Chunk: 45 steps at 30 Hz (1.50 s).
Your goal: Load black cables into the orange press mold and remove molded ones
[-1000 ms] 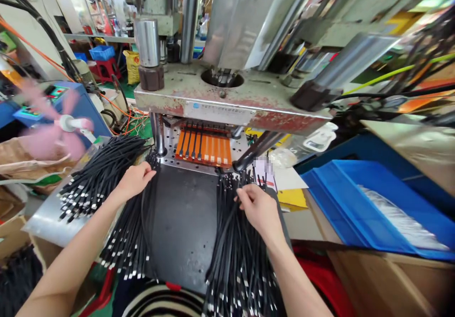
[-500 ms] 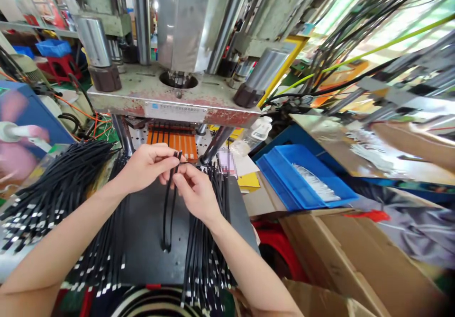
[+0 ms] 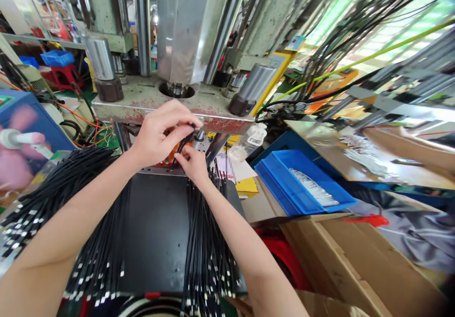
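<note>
My left hand (image 3: 165, 132) is raised in front of the press's crossbeam, thumb and fingers pinched on the end of a thin black strip (image 3: 184, 142). Lower and to the right, my right hand (image 3: 194, 164) is closed on the same strip or strips; whether one or two are held I cannot tell. Behind both hands lies an orange slotted plate (image 3: 164, 161) in the press, mostly covered by them. Bundles of black strips with pale ends lie on the black work surface (image 3: 154, 231): a right bundle (image 3: 208, 241) and a left bundle (image 3: 101, 246).
The press crossbeam (image 3: 131, 111) and its steel columns stand ahead. A further heap of black strips (image 3: 67, 179) lies far left, near a pink fan (image 3: 19, 141). To the right are a plastic bottle (image 3: 254, 137), a blue tray (image 3: 280, 184), cardboard boxes (image 3: 341, 260) and another person's arm (image 3: 408, 146).
Both hands have moved up and forward toward the press, carrying the black strip off the work surface's middle. My left hand has risen above my right. The view has shifted slightly.
</note>
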Each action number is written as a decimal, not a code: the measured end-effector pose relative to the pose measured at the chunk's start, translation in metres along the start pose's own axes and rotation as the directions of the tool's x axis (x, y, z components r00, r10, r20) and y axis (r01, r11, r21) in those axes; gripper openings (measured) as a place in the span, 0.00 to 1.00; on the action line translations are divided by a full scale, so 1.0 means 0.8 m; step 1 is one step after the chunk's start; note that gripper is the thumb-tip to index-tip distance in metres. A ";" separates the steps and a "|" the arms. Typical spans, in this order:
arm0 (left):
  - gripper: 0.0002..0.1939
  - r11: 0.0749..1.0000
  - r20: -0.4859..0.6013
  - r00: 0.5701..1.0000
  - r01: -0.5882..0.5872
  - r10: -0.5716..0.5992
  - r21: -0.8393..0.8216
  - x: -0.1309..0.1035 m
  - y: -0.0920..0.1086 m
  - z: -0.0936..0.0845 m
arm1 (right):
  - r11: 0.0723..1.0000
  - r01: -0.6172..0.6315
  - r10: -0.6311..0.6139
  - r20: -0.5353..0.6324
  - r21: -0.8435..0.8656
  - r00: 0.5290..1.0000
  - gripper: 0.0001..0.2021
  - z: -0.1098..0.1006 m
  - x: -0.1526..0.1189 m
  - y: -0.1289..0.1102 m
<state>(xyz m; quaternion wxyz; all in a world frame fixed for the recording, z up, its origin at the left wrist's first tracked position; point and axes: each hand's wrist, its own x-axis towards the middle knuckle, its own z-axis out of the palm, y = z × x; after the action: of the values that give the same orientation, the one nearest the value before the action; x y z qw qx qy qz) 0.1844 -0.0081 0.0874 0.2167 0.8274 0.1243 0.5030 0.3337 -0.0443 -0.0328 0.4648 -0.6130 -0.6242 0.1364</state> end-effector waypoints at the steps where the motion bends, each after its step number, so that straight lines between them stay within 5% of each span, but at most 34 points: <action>1: 0.10 1.000 -0.010 1.000 0.010 -0.010 -0.001 -0.007 -0.009 0.004 | 1.000 -0.025 0.025 -0.023 0.013 0.999 0.08 -0.001 0.019 0.005; 3: 0.14 0.996 0.019 0.997 0.073 -0.074 0.048 -0.029 -0.033 0.012 | 0.996 -0.079 0.079 -0.018 0.037 0.997 0.07 0.000 0.048 0.015; 5: 0.10 0.972 0.240 0.962 0.081 -0.135 0.223 -0.058 -0.060 0.019 | 0.992 -0.123 0.123 0.013 0.038 0.992 0.07 0.003 0.065 0.023; 7: 0.11 0.922 0.498 0.854 -0.059 -0.152 0.383 -0.088 -0.082 0.024 | 0.989 -0.146 0.145 0.031 0.023 0.989 0.06 0.006 0.071 0.030; 9: 0.18 0.865 0.626 0.766 -0.208 -0.146 0.456 -0.113 -0.095 0.027 | 0.988 -0.152 0.151 0.035 0.028 0.988 0.04 0.008 0.069 0.034; 14: 0.26 0.803 0.669 0.719 -0.280 -0.188 0.527 -0.124 -0.097 0.029 | 0.989 -0.145 0.145 0.039 -0.011 0.989 0.08 0.009 0.066 0.038; 19: 0.30 0.767 0.637 0.654 -0.132 -0.409 0.628 -0.074 -0.115 0.042 | 0.925 -0.194 0.176 -0.086 -0.327 0.981 0.06 0.009 0.069 0.037; 25: 0.29 0.670 0.521 0.564 0.080 -0.641 0.738 -0.018 -0.173 0.068 | 0.905 -0.234 0.264 0.037 -0.356 0.964 0.06 0.002 0.049 0.027; 30: 0.30 0.628 0.441 0.582 0.161 -0.683 0.761 0.003 -0.194 0.089 | 0.859 -0.352 0.367 -0.033 -0.373 0.930 0.07 0.009 0.064 0.027; 34: 0.30 0.673 0.460 0.625 0.143 -0.630 0.726 -0.013 -0.173 0.073 | 0.922 -0.220 0.203 -0.086 -0.319 0.975 0.07 -0.003 0.041 0.036; 37: 0.28 0.730 0.408 0.762 0.122 -0.503 0.673 -0.063 -0.141 0.035 | 0.912 -0.172 0.158 -0.068 -0.372 0.985 0.10 -0.029 -0.012 0.048; 39: 0.27 0.660 0.229 0.843 0.184 -0.487 0.728 -0.108 -0.119 0.003 | 0.804 -0.220 0.259 -0.008 -0.552 0.966 0.14 -0.044 -0.053 0.054; 41: 0.26 0.405 0.020 0.780 0.303 -0.626 0.863 -0.151 -0.105 -0.027 | 0.667 -0.234 0.397 0.072 -0.707 0.915 0.17 -0.052 -0.088 0.056; 43: 0.24 0.160 -0.086 0.622 0.328 -0.779 0.931 -0.185 -0.103 -0.051 | 0.623 -0.227 0.481 0.138 -0.749 0.866 0.17 -0.051 -0.111 0.055; 45: 0.22 0.086 -0.086 0.473 0.329 -0.877 0.940 -0.205 -0.111 -0.067 | 0.661 -0.254 0.504 0.167 -0.707 0.847 0.12 -0.046 -0.124 0.056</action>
<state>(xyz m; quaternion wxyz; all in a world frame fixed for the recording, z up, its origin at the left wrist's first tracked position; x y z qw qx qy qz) 0.0623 0.0122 -0.0618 -0.0227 0.7592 0.6496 -0.0339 0.3717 -0.1379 -0.0873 0.0595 -0.8203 -0.5584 0.1084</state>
